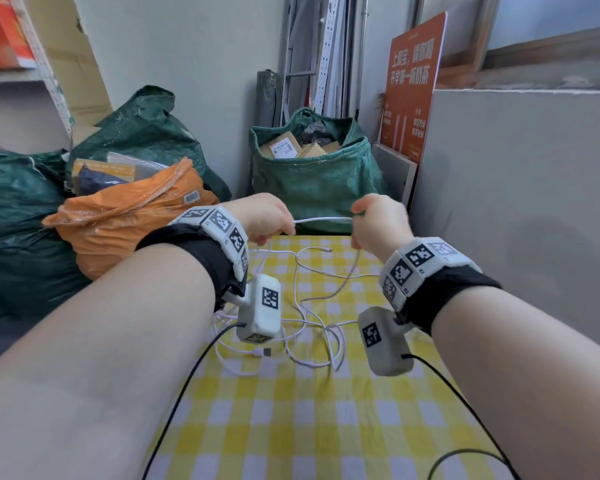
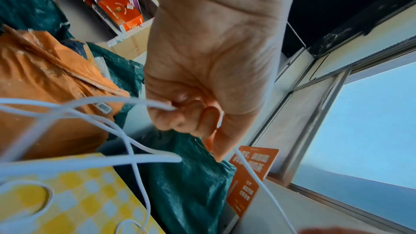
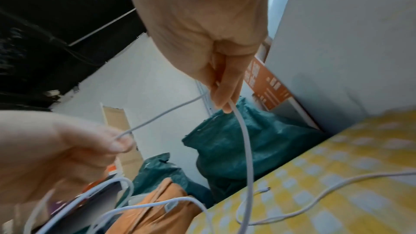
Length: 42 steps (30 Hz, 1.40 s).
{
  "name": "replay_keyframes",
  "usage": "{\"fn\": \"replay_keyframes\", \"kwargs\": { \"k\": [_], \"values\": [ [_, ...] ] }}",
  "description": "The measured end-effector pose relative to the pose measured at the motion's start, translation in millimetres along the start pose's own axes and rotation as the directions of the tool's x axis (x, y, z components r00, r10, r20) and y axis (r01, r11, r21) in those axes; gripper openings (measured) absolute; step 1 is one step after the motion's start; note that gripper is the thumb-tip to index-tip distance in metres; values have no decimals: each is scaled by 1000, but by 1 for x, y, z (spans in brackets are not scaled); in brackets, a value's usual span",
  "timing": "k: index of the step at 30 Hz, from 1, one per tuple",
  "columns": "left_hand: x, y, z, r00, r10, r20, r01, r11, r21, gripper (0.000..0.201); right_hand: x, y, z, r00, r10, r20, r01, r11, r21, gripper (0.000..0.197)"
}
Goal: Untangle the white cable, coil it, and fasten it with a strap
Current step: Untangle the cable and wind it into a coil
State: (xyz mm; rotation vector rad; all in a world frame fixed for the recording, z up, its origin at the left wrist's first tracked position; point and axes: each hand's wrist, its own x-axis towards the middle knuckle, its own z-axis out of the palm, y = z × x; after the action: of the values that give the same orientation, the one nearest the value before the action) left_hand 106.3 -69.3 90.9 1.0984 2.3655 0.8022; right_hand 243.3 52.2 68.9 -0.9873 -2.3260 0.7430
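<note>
Room: a cramped storage corner with pale walls, a window at the right, and metal rails leaning in the far corner.
Table: covered with a yellow-and-white checked cloth, standing against a grey partition on the right.
White cable: one short stretch is pulled straight and level in the air between the two hands, above the far edge of the table. The rest lies in loose, crossing loops on the cloth beneath the wrists, with a small plug end lying free near the far edge and a connector lying nearer the person.
Left hand: raised over the table's far left corner, its fingers curled in and pinching the cable; in the left wrist view strands trail out of the fist toward the table.
Right hand: raised level with the left and near it, its fingers closed around the cable, thumb pressed against them; from there the cable drops down to the cloth.
Wrists: each carries a black band, a ring of white marker blocks and a small white camera unit with a black lead.
Background: green woven sacks on the floor beyond the table, one open and showing cardboard parcels, an orange bag at the left, and an orange sign propped against the wall.
</note>
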Motion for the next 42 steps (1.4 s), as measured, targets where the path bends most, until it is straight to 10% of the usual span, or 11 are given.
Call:
{"fn": "replay_keyframes", "kwargs": {
  "k": [6,11,19,24,42],
  "values": [
    [4,-23,-21,977,-78,-199,90,994,54,24,7,41,-20,963,167,-213,-202,967,-156,27],
    [2,-16,-16,991,-123,-61,110,979,-173,14,9,49,-18,950,266,-162,-295,936,-192,27],
    [8,-2,10,991,131,26,-129,987,-92,27,-8,3,13,986,-163,25,155,969,191,40],
    [4,5,18,984,178,6,-176,975,-137,19,-12,-13,24,949,-288,126,279,957,84,25],
    [5,-28,-16,990,55,-134,-47,997,58,21,5,44,-12,966,218,-137,-248,932,-266,27]
  ]
}}
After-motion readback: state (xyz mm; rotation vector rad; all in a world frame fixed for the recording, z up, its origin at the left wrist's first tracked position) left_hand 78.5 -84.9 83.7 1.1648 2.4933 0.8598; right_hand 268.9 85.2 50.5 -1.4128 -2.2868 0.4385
